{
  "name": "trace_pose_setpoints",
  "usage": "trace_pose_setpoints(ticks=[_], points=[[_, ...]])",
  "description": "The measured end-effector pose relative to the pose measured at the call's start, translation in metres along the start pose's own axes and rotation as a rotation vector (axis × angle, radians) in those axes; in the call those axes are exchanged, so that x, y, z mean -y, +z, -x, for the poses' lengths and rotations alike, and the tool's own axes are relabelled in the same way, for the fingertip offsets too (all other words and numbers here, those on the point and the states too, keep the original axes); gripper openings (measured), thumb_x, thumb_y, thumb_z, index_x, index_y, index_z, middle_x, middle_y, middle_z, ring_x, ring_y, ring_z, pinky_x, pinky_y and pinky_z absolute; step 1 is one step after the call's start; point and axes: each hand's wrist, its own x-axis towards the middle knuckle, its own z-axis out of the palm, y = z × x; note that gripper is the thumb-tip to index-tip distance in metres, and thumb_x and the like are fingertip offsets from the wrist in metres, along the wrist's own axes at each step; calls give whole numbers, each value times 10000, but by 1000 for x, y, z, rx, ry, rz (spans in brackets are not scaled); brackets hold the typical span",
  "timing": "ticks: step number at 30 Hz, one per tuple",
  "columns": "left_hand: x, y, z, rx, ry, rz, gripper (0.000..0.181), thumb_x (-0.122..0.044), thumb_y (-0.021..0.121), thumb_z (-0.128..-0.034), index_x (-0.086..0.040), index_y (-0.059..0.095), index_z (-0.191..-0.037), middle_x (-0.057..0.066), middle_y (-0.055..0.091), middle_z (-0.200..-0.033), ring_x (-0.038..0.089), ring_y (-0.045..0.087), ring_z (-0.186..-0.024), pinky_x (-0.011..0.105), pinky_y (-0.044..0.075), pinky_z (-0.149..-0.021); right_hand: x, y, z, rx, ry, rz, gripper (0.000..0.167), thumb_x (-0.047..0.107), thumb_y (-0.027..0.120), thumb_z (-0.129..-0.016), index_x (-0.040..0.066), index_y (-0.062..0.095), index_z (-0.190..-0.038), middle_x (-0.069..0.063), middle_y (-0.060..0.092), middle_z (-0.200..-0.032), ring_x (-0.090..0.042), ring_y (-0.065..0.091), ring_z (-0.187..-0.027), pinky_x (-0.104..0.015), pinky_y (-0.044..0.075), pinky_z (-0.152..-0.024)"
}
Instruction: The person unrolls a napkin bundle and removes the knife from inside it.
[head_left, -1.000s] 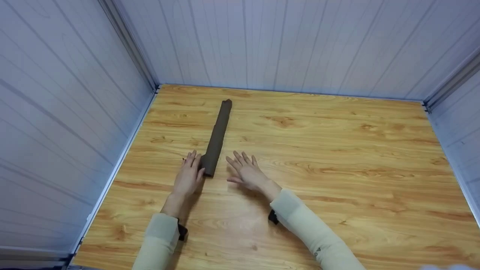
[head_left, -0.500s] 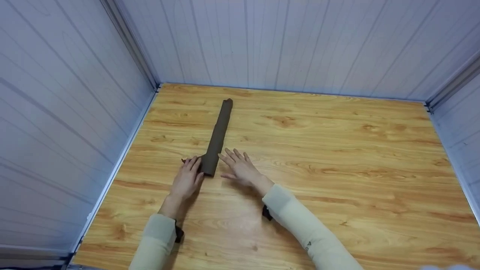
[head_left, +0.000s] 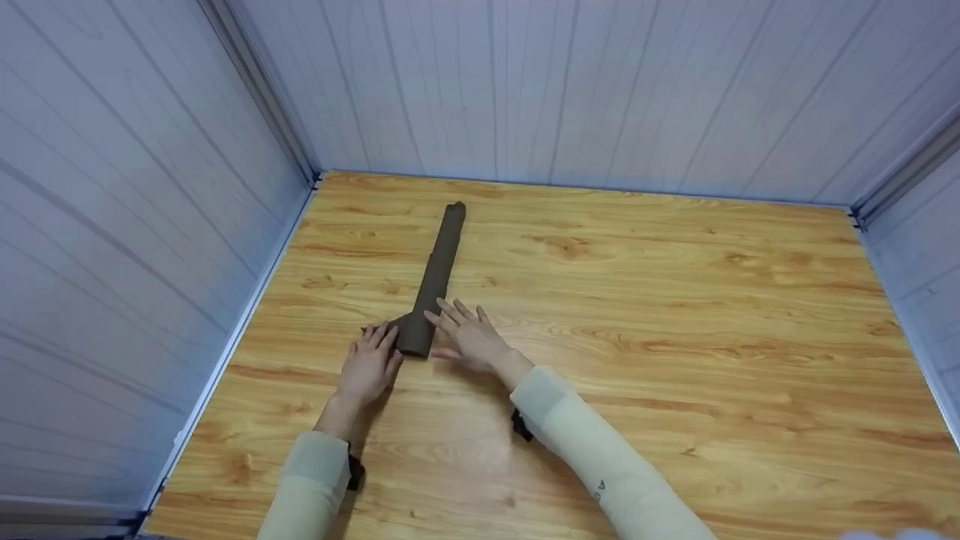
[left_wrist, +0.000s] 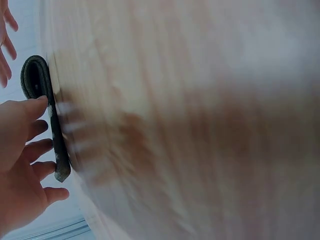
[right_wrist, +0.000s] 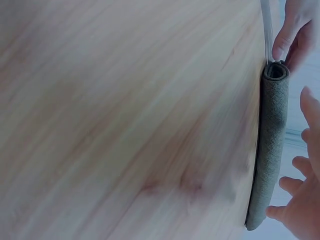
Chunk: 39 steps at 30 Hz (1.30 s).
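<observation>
"One broad wood-grain counter (head_left: 675,337). Where on it is the cloth?"

"Left of the middle: a dark, towel-like cloth roll (head_left: 436,281) running from near to far, its far end leaning slightly right. At the near end a flap (head_left: 403,322) sticks out to the left."

"And the hands?"

"Both are at the near end. The left hand (head_left: 366,373) rests on the flap, its fingers fairly straight and loosely parted. The right hand (head_left: 472,341) is spread at the roll's right side, gripping nothing; whether its fingertips press the cloth or only hover, I can't tell."

"Which step is in hand, then?"

"I'd judge rolling or unrolling; the direction I can't settle. Either way, the next move would call for the left hand to steady the loose flap while the right turns the roll evenly, minding the far end, well apart from both."

"What do the wrist views add?"

"The left one shows the near end in profile, a hollow loop (left_wrist: 44,74) above the flattened flap. The right one shows a tight coil (right_wrist: 283,74) there, but barely the flap. Only the head view sets everything against the whole counter."
</observation>
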Motion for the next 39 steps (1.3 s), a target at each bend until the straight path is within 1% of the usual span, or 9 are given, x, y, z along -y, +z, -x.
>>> trace_pose_setpoints(ticks=[4, 12, 14, 21, 25, 34, 39], points=[[1, 1, 1, 7, 0, 1, 491, -302, 459, -926, -49, 392, -1342, 161, 299, -1400, 368, 214, -1283, 610, 223, -931, 1, 1, -2, 16, 10, -1, 666, 485, 467, -868, 204, 229, -1423, -63, 125, -1474, -330, 152, -1311, -560, 158, -993], [5, 4, 1, 46, 3, -23, 576, -361, 499, -897, -42, 362, -1357, 165, 268, -1414, 359, 187, -1294, 626, 213, -923, 4, 5, -7, 55, 2, -4, 680, 513, 458, -862, 223, 213, -1426, -53, 105, -1478, -321, 117, -1320, -570, 130, -994], [5, 3, 2, 59, 1, -15, 594, -370, 505, -892, -36, 353, -1360, 171, 261, -1415, 364, 181, -1294, 627, 210, -924, 5, 6, -8, 64, 2, -8, 682, 517, 460, -859, 229, 212, -1426, -50, 99, -1479, -316, 99, -1324, -571, 124, -995], [5, 2, 0, 92, -12, 60, 624, -372, 524, -881, -40, 327, -1372, 167, 228, -1428, 360, 156, -1302, 609, 201, -942, 10, 6, -15, 99, 10, 4, 697, 531, 462, -849, 240, 204, -1427, -51, 64, -1482, -311, 42, -1329, -568, 120, -997], [6, 1, 0, 98, -23, 65, 627, -362, 534, -877, -50, 319, -1377, 161, 213, -1435, 357, 146, -1305, 605, 199, -946, 13, 6, -20, 109, 14, 8, 707, 536, 473, -840, 242, 207, -1426, -50, 50, -1483, -302, 19, -1331, -561, 123, -1000], [7, -1, 0, 84, -17, 72, 630, -381, 531, -874, -60, 326, -1376, 158, 216, -1434, 360, 154, -1302, 618, 207, -933, 18, 5, -30, 132, 10, 13, 720, 531, 492, -833, 235, 209, -1426, -65, 60, -1483, -299, 14, -1331, -551, 125, -1006], [6, 0, 1, 81, -7, 66, 634, -396, 519, -875, -53, 330, -1373, 160, 222, -1432, 358, 161, -1301, 617, 222, -925, 18, 9, -32, 151, 8, 29, 741, 556, 478, -825, 233, 197, -1429, -78, 52, -1482, -301, 6, -1331, -546, 127, -1008]])
